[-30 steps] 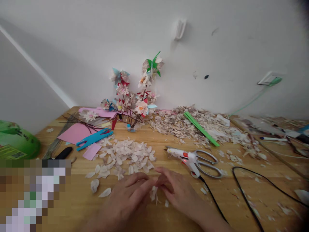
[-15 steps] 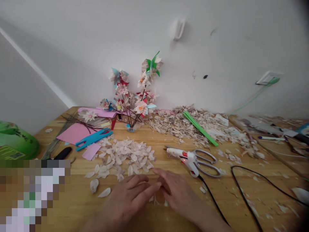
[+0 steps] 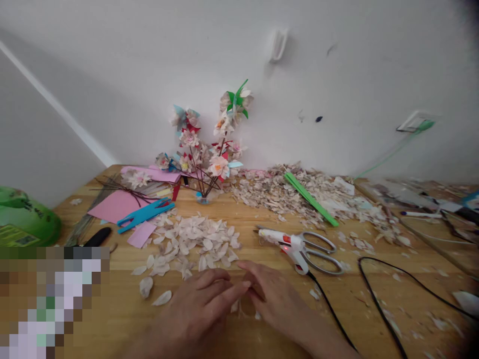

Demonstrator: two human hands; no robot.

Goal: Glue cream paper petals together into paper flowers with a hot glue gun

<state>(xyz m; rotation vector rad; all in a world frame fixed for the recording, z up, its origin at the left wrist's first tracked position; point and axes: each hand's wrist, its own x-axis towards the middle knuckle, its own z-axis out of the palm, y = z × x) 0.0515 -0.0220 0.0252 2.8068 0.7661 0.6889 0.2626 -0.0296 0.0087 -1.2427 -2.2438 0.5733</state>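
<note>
My left hand (image 3: 204, 306) rests palm down low over the wooden table (image 3: 112, 319), its fingers stretched and loosely apart. Beside it, my right hand (image 3: 275, 299) has its fingers slightly bent, pointing left. The fingertips of the two hands meet, and I see nothing gripped between them; the undersides are hidden. A few white scraps (image 3: 235, 305) lie below and between the hands. Just beyond them spreads a heap of pale dried petals (image 3: 198, 234). One loose petal (image 3: 162, 298) lies left of my left hand.
A white glue gun (image 3: 286, 244) with a lit red light and grey-handled scissors (image 3: 324, 257) lie to the right. Behind stand handmade flowers (image 3: 219, 167) on stems. Blue strips (image 3: 145, 214), a green strip (image 3: 310, 199), pink paper (image 3: 112, 207) and a black cable (image 3: 377, 299) lie around.
</note>
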